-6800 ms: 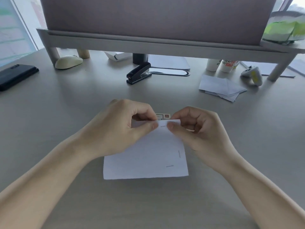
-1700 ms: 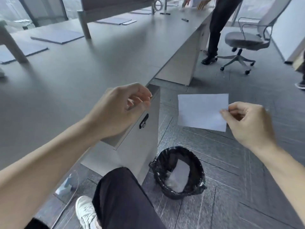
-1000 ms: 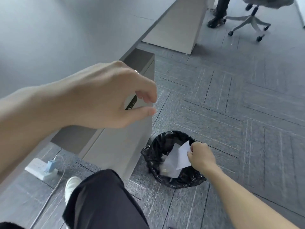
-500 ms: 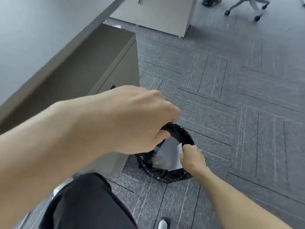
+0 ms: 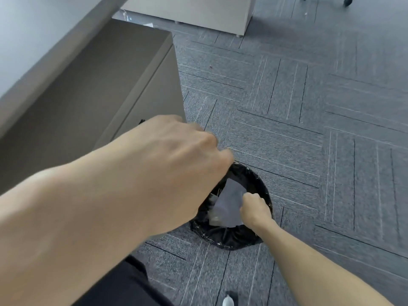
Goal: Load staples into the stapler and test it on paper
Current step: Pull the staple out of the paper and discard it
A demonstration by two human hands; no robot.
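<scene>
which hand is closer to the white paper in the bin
Right. The right hand is down in the black-lined bin, gripping the white paper at its edge. The left hand hovers above the bin's left rim, apart from the paper.

The view has swung away from the pale grey desk top [image 5: 28,29] and now looks down at the grey carpet-tile floor [image 5: 320,133]. The white sheet of paper [image 5: 228,204], which lay flat on the desk and was then held out in the air, is now down inside the round waste bin with the black plastic liner [image 5: 229,240]. The right hand [image 5: 255,209] has gone down with it and grips its right edge within the rim. The left hand [image 5: 176,164] has dropped lower and now covers the bin's left rim; it is blurred and its fingertips are hidden.
</scene>
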